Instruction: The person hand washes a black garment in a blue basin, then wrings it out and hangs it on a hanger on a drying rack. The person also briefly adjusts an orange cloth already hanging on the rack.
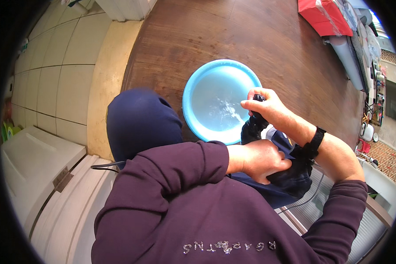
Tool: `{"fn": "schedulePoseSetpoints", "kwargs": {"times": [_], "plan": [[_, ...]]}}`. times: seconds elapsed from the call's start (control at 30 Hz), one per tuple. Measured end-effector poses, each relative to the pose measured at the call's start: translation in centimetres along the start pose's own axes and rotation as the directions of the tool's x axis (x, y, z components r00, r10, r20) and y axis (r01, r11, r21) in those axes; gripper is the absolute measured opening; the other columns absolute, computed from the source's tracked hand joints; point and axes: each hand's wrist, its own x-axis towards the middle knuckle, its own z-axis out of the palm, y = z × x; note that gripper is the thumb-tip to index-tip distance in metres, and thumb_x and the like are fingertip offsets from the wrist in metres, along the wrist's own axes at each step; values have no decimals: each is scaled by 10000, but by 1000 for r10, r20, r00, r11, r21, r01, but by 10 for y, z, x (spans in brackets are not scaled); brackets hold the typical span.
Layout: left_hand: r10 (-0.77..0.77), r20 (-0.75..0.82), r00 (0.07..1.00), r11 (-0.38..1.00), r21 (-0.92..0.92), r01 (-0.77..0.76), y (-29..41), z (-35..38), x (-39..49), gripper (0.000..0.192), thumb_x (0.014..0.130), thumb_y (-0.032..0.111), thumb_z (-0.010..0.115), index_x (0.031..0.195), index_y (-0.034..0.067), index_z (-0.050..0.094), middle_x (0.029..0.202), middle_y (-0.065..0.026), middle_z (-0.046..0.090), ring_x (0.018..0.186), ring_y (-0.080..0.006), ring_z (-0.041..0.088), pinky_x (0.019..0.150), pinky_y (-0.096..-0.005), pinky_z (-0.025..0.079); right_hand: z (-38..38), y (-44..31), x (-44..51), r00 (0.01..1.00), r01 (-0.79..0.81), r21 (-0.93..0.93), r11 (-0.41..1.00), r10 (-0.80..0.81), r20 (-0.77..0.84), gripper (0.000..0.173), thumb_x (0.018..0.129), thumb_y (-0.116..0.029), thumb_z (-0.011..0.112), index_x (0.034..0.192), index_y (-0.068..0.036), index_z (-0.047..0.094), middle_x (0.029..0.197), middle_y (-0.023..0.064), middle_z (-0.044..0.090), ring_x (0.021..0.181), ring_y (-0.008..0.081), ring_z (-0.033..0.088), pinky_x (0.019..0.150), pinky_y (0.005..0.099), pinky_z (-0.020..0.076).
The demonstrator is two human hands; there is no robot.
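A light blue plastic basin (pixel 188 102) stands on the floor in front of me, with cloudy water (pixel 211 89) in it. My right hand (pixel 267 103) grips one end of a wet, twisted black cloth (pixel 250 128) at the basin's near right rim. My left hand (pixel 262 160) is closed around the cloth farther back, close to my knee. The rest of the cloth bunches and hangs below my right forearm. A stream of water falls from it and splashes on the water's surface. What kind of garment or cloth it is, I cannot tell.
Dark brown wood-look flooring (pixel 184 36) surrounds the basin and bears wet spots. A yellowish threshold (pixel 105 82) and pale tiles (pixel 76 49) lie to the left, beside a white hinged door (pixel 39 158). At the upper right is a red box (pixel 323 16) among household goods.
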Motion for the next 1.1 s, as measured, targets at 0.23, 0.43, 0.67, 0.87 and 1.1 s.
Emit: {"fn": "schedulePoseSetpoints", "kwargs": {"times": [0.23,0.43,0.67,0.87,1.1], "plan": [[-172,96,980,983,78,165,-18,6,5,429,613,266,768,951,31,646,767,-156,679,761,-335,679,676,-420,537,22,-4,13,998,-19,-284,959,2,-59,210,825,-217,737,759,-65,607,696,23,609,682,123,565,613,282,457],[-106,-262,959,984,113,140,-49,39,9,433,649,320,743,980,46,698,832,-142,695,956,-334,660,945,-437,453,36,0,22,988,-62,-382,922,3,-154,252,834,-285,726,774,-54,646,668,57,618,673,157,592,636,323,480],[-185,-208,961,975,84,206,-71,34,18,415,846,442,575,1101,121,636,1080,-113,672,1094,-322,567,988,-458,344,61,-12,18,982,-68,-566,821,-47,-185,259,842,-322,695,818,-64,688,730,149,666,724,274,662,700,382,524],[-281,-169,945,947,113,302,-56,9,9,352,831,267,662,1080,59,525,946,-112,603,835,-282,652,754,-407,495,80,-27,4,964,-87,-669,738,-107,-243,241,829,-318,704,789,-81,679,738,152,669,725,306,666,698,394,528],[-165,-353,921,986,-44,160,-52,8,2,357,774,308,697,992,79,532,886,-117,617,841,-310,649,721,-433,493,84,-29,2,922,74,-682,727,-311,-231,246,799,-312,712,768,-74,659,728,170,643,725,339,656,663,417,511]]}}
